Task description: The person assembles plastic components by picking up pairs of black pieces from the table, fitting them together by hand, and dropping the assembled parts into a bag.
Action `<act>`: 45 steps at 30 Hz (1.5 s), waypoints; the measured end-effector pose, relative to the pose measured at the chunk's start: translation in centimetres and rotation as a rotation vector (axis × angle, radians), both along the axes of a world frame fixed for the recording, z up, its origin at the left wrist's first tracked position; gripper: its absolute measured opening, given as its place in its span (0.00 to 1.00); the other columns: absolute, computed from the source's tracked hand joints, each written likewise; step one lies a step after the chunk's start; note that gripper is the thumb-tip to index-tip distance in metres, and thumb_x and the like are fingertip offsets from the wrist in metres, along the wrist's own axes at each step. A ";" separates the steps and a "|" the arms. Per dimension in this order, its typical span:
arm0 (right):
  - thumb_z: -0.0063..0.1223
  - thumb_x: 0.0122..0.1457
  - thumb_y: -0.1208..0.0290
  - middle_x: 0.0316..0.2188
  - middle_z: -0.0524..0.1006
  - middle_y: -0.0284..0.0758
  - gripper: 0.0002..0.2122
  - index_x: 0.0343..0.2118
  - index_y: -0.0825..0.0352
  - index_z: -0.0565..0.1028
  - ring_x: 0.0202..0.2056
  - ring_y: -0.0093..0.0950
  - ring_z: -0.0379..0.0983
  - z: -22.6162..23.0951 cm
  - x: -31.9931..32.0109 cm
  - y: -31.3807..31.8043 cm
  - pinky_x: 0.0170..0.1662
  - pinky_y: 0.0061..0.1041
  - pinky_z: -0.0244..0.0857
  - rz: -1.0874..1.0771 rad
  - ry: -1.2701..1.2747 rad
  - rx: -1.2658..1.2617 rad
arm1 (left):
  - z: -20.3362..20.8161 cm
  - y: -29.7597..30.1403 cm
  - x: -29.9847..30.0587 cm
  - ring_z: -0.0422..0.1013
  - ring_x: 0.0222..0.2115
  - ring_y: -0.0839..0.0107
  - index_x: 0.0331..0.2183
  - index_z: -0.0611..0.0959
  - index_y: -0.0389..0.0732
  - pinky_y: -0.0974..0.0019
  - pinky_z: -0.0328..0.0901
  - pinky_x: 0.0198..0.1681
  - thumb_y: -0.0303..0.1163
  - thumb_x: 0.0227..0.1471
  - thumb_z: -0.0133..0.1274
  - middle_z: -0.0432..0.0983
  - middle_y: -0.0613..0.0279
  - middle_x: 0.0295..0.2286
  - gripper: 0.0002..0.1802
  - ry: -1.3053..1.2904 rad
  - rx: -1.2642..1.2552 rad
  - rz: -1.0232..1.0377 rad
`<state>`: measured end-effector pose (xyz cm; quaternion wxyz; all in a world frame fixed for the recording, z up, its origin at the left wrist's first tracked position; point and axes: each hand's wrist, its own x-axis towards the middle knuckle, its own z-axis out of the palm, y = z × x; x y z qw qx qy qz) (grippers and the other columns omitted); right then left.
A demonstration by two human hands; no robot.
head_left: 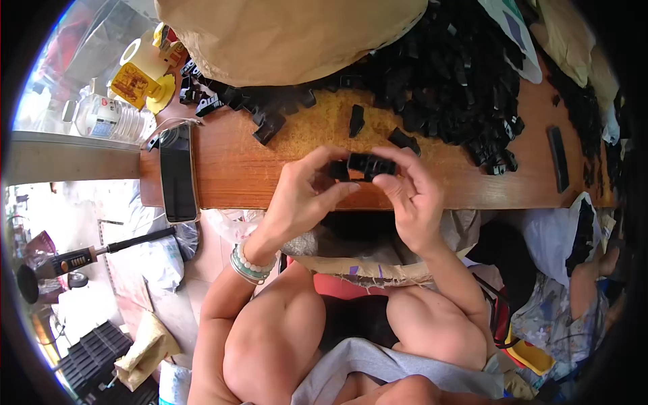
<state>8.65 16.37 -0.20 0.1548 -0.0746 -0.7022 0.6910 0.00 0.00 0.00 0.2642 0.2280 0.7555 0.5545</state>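
Both my hands meet over the table's front edge around a small black plastic part [370, 164]. My left hand [305, 189], with a beaded bracelet [253, 263] at its wrist, pinches the part's left end between thumb and fingers. From the other side my right hand [413, 190] grips the right end with thumb and forefinger. Just beyond my fingers lie two loose black pieces: an upright one [356, 120] and a tilted one [405, 140]. Finer detail of the held part is too dark to make out.
A large heap of black parts [432, 81] covers the far right of the wooden table [229, 179]. A tan sack [290, 40] overhangs the back. At left lie a phone [178, 179], a plastic bottle [111, 118] and tape rolls [143, 57]. An open sack [378, 266] sits at my lap.
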 end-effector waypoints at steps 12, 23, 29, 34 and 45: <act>0.60 0.50 0.78 0.38 0.73 0.35 0.11 0.39 0.69 0.77 0.37 0.25 0.68 -0.6 0.1 0.1 0.40 0.24 0.63 0.060 0.042 0.166 | 1.1 0.5 1.1 0.74 0.21 0.75 0.46 0.73 0.30 0.72 0.69 0.25 0.22 0.51 0.56 0.78 0.55 0.27 0.19 -0.149 0.211 0.020; 0.60 0.51 0.79 0.31 0.75 0.32 0.05 0.32 0.70 0.79 0.30 0.22 0.68 0.0 1.7 4.2 0.34 0.20 0.62 0.329 -0.161 0.089 | -0.3 -0.8 -1.8 0.70 0.19 0.67 0.31 0.79 0.35 0.66 0.66 0.22 0.32 0.43 0.65 0.72 0.55 0.25 0.15 0.647 -0.121 0.227; 0.55 0.54 0.79 0.29 0.73 0.33 0.04 0.33 0.68 0.78 0.29 0.26 0.68 0.0 -0.2 5.7 0.33 0.22 0.62 -0.264 -0.100 0.595 | -1.1 -2.2 -4.8 0.73 0.30 0.55 0.35 0.80 0.35 0.60 0.66 0.33 0.28 0.45 0.58 0.74 0.55 0.29 0.12 0.947 -0.633 0.318; 0.58 0.52 0.75 0.31 0.71 0.34 0.05 0.32 0.67 0.78 0.34 0.33 0.67 -1.2 -2.7 7.2 0.39 0.31 0.60 -0.398 0.038 1.038 | -0.3 -2.2 -5.5 0.73 0.32 0.53 0.36 0.79 0.35 0.58 0.66 0.34 0.29 0.44 0.59 0.74 0.54 0.30 0.15 0.836 -0.683 0.221; 0.64 0.45 0.73 0.33 0.71 0.31 0.07 0.27 0.66 0.78 0.40 0.31 0.65 -0.8 -3.6 5.8 0.44 0.33 0.56 -0.207 -0.130 1.123 | -0.7 1.1 -1.2 0.72 0.30 0.79 0.43 0.75 0.30 0.75 0.68 0.33 0.20 0.46 0.60 0.77 0.61 0.30 0.20 0.199 -0.071 0.080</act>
